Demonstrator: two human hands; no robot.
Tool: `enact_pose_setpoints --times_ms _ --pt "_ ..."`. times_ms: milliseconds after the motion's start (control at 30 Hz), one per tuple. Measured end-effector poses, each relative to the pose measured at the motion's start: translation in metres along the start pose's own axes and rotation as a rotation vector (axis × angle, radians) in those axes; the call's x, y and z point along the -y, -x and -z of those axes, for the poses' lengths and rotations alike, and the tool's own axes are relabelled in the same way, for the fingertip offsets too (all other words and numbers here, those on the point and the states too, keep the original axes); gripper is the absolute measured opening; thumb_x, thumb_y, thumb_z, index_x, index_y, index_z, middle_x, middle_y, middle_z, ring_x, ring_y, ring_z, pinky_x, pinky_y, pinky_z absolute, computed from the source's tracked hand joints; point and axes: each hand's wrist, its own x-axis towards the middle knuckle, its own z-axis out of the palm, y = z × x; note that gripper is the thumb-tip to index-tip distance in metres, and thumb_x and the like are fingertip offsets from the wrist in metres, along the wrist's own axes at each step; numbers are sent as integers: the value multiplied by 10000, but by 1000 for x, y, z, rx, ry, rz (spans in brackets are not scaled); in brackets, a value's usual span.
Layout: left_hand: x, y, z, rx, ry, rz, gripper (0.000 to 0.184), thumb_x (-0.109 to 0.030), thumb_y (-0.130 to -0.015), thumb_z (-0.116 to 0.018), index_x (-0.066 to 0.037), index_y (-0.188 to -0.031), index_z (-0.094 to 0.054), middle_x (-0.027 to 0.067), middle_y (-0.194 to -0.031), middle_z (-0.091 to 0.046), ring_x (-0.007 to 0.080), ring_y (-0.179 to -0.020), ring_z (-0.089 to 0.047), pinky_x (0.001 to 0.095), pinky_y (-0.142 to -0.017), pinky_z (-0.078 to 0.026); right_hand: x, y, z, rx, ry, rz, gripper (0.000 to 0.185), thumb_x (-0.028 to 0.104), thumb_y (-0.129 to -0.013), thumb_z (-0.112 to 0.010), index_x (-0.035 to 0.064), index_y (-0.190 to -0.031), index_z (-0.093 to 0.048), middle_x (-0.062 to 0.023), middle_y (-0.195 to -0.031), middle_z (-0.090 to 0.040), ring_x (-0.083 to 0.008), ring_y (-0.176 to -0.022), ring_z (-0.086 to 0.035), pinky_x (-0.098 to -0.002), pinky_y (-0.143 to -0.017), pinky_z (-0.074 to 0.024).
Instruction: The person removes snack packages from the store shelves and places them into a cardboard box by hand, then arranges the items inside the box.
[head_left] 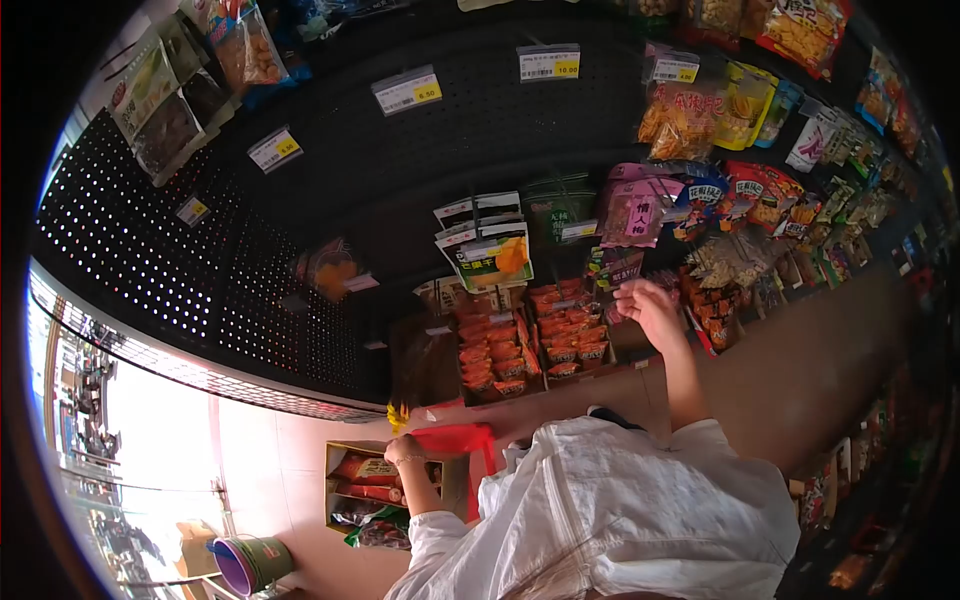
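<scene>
My left hand [404, 450] is closed at the upper edge of a cardboard box [333, 490] holding red snack packets [365, 468]. What its fingers grip is hidden from this angle. A red plastic frame [450, 438] lies right beside it, and a small yellow thing [397, 417] shows just above. My right hand [650, 312] is raised before the lower shelf with loosely bent fingers apart, and I see nothing in it. Nearest to it are small dark purple packets [615, 270] and a display box of orange-red snack packets [572, 330].
Black perforated shelving [150, 240] curves around me, with price tags [408, 92] and hanging snack bags [635, 207]. Dried mango pouches [487, 250] hang in the middle. A purple-and-green bucket [250, 565] stands at lower left. More goods line the right side.
</scene>
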Motion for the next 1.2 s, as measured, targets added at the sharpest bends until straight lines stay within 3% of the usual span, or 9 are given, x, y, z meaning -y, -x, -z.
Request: enact_pose_setpoints --times_ms 200,433,533,633,767,967,1033,1100,1200 --pt "-36 57 -21 -313 390 271 492 -334 -615 -641 -68 -973 -434 162 -949 -539 299 -965 -476 391 -732 -450 79 -79 73 9 -486 223 400 104 -804 -458 29 -1179 -340 -141 -1133 -416 -219 -1037 -427 -362 -916 -326" --pt "-102 140 -40 -490 674 332 455 -306 -674 -607 -58 -1014 -433 142 -1011 -503 312 -982 -463 424 -766 -426 111 -172 157 -136 -868 -20 641 135 -747 -538 15 -1218 -120 -256 -1212 -262 -357 -1143 -280 -489 -967 -232" --pt "-119 168 -60 -464 783 298 405 -321 -673 -609 -64 -957 -478 130 -962 -510 302 -933 -488 428 -735 -438 107 -200 165 -122 -828 -97 833 132 -737 -555 101 -1290 67 -136 -1327 -139 -303 -1201 -214 -497 -971 -211" --pt "-128 172 -104 -314 954 149 372 -303 -690 -582 -59 -966 -528 164 -935 -547 301 -887 -522 386 -749 -431 104 -212 153 -237 -863 -159 665 168 -741 -536 -15 -1254 -154 -151 -1287 -216 -294 -1190 -227 -469 -957 -228" --pt "-137 230 -92 -180 1000 285 355 -312 -699 -576 -26 -908 -556 171 -897 -570 310 -872 -534 389 -743 -430 91 -223 161 -254 -878 -167 633 220 -766 -535 132 -1284 -184 -72 -1282 -284 -250 -1189 -247 -477 -965 -188" --pt "-148 237 -117 -243 1076 289 343 -303 -699 -553 -16 -884 -582 187 -927 -563 300 -885 -541 384 -756 -435 83 -200 142 -188 -737 -17 523 302 -774 -543 119 -1208 -315 -64 -1167 -372 -216 -1099 -340 -473 -964 -211" --pt "-148 240 -121 -249 1082 279 353 -308 -700 -547 -12 -890 -582 190 -932 -562 299 -886 -541 380 -759 -434 83 -195 145 119 -1014 -48 505 333 -778 -528 112 -1188 -334 -83 -1087 -403 -233 -1034 -389 -463 -957 -238" --pt "-146 242 -121 -195 1034 261 376 -313 -699 -537 -8 -915 -579 192 -943 -558 300 -891 -539 375 -765 -432 85 -190 147 50 -941 103 547 319 -770 -523 60 -1201 -307 -105 -1150 -384 -258 -1078 -372 -449 -962 -248" --pt "-143 242 -115 -144 987 252 384 -308 -692 -542 -5 -925 -577 192 -946 -557 301 -895 -538 373 -768 -432 95 -187 154 412 -1253 98 550 298 -803 -461 24 -1232 -253 -104 -1280 -293 -253 -1173 -296 -402 -947 -301"
